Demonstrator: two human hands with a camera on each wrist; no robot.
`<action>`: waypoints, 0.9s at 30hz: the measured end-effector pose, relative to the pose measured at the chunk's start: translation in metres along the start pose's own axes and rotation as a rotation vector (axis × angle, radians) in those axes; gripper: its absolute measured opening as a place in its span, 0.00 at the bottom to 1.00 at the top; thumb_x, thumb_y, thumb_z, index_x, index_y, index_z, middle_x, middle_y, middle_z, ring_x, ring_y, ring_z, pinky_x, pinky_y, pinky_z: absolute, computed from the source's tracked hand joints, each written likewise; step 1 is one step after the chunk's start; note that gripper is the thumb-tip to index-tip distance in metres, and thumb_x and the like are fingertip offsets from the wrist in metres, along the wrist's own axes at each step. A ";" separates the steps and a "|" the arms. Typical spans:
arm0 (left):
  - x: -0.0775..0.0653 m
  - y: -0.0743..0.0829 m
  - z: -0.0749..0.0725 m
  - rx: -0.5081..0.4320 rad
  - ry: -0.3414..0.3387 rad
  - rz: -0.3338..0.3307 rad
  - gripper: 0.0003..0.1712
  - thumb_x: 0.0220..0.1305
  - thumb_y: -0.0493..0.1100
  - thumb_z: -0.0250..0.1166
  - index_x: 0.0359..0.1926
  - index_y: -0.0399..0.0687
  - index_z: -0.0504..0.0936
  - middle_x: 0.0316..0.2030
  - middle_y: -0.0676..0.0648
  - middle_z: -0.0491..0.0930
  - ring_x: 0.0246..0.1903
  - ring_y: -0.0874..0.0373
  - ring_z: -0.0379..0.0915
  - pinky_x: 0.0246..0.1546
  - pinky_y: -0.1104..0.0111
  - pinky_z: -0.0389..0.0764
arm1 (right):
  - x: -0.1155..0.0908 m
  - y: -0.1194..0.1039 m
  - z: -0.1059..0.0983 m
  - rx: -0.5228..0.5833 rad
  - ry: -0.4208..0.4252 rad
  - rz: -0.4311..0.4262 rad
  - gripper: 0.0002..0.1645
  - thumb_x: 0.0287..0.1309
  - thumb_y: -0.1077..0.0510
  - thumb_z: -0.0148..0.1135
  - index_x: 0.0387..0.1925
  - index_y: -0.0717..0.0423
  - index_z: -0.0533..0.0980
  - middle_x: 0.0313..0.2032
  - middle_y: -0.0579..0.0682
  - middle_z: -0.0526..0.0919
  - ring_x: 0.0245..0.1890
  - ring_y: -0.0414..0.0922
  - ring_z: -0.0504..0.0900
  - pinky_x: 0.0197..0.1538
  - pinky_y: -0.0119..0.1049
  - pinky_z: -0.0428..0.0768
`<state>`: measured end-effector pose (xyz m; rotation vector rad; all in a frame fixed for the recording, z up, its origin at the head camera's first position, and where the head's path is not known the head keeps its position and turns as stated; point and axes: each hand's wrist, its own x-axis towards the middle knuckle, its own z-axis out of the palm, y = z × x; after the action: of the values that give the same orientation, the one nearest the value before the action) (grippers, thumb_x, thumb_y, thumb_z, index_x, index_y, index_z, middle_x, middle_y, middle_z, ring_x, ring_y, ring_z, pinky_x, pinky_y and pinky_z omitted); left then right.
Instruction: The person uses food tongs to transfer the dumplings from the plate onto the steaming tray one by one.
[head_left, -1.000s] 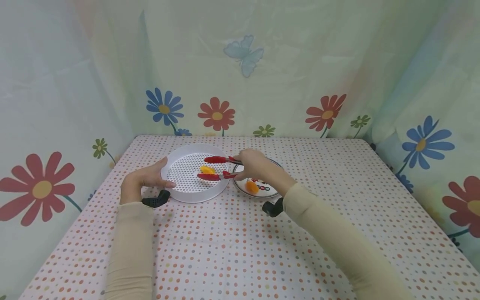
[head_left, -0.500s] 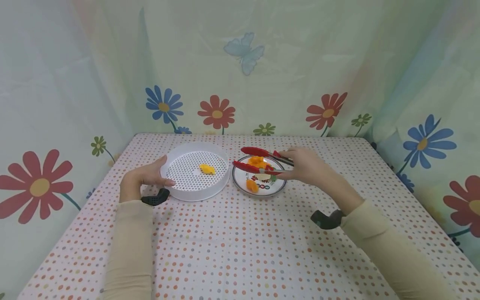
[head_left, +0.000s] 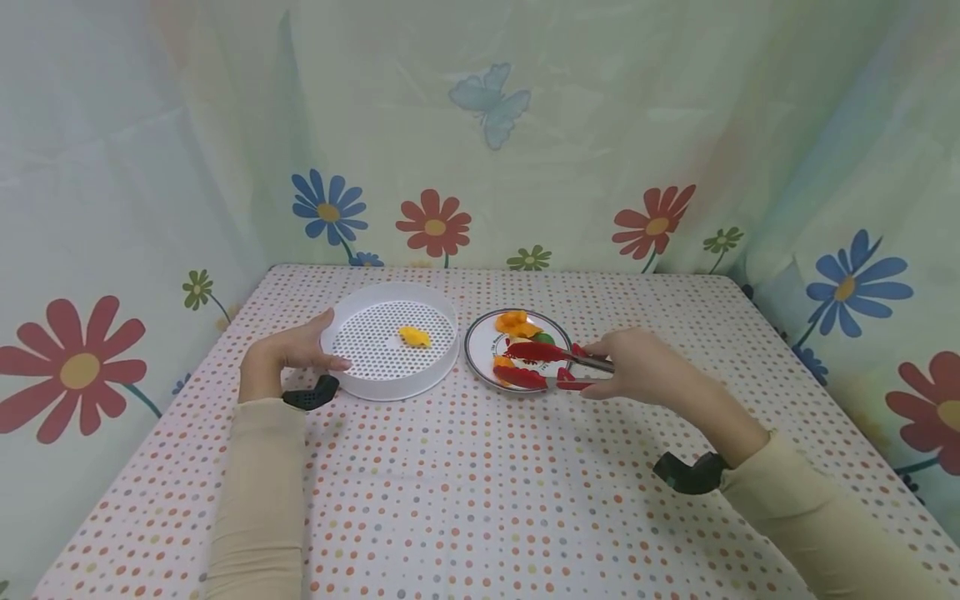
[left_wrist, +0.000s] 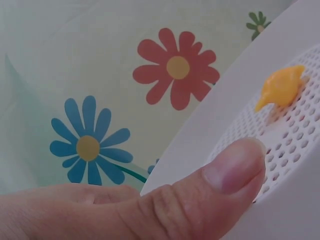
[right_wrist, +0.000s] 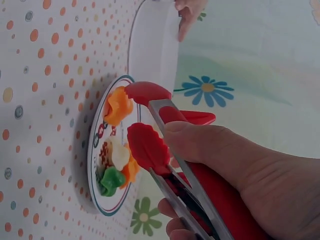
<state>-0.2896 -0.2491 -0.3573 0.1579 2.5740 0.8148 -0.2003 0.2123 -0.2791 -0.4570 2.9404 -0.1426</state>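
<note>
My left hand [head_left: 296, 346] grips the side of a round white perforated tray [head_left: 390, 390], its thumb over the rim in the left wrist view. A yellow dumpling-shaped piece [head_left: 414, 337] lies on the tray's holed floor. With my right hand [head_left: 648, 367] I hold red-tipped metal tongs [right_wrist: 147, 145], their jaws apart above a patterned plate [head_left: 470, 357]. On that plate lie an orange dumpling-shaped piece [right_wrist: 119, 106], a white one [right_wrist: 119, 154], a green one [right_wrist: 112, 181] and more orange [head_left: 517, 322]. From the head view the tongs partly cover the near orange piece.
A dotted cloth [head_left: 450, 500] covers the table, and the plate stands just right of the tray. Behind the table hangs a flowered curtain [head_left: 562, 150]. Each wrist carries a black camera mount [head_left: 690, 473].
My right hand has moved the tongs right, from over the tray to above the plate, then lower and nearer. The yellow piece stays in the tray. My left hand keeps its place.
</note>
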 end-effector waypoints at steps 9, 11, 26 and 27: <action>0.000 -0.002 0.000 0.007 -0.001 0.008 0.71 0.42 0.61 0.70 0.69 0.44 0.27 0.70 0.37 0.28 0.68 0.37 0.25 0.64 0.41 0.37 | 0.004 0.000 0.008 0.021 -0.028 0.022 0.40 0.33 0.41 0.73 0.49 0.58 0.76 0.35 0.49 0.83 0.29 0.43 0.71 0.27 0.31 0.69; 0.000 -0.002 0.000 0.006 0.000 0.012 0.71 0.42 0.61 0.70 0.69 0.44 0.27 0.70 0.37 0.28 0.68 0.37 0.25 0.64 0.41 0.37 | 0.005 0.001 0.010 0.031 -0.032 0.025 0.40 0.33 0.42 0.73 0.49 0.58 0.76 0.35 0.49 0.83 0.29 0.43 0.71 0.27 0.31 0.70; -0.003 0.003 -0.001 -0.016 -0.011 -0.006 0.69 0.45 0.57 0.69 0.69 0.45 0.26 0.69 0.37 0.27 0.68 0.36 0.25 0.63 0.40 0.38 | 0.006 -0.002 0.014 0.006 0.003 0.047 0.39 0.33 0.43 0.73 0.49 0.57 0.77 0.36 0.52 0.83 0.29 0.43 0.72 0.27 0.30 0.70; -0.003 0.003 -0.001 -0.015 -0.013 -0.008 0.69 0.45 0.58 0.69 0.69 0.46 0.26 0.69 0.37 0.27 0.68 0.36 0.25 0.63 0.40 0.38 | 0.006 -0.002 0.014 -0.003 0.011 0.042 0.38 0.34 0.43 0.73 0.49 0.57 0.77 0.35 0.51 0.83 0.28 0.43 0.72 0.26 0.30 0.70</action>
<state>-0.2875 -0.2478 -0.3532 0.1483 2.5540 0.8273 -0.2027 0.2075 -0.2933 -0.3955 2.9588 -0.1362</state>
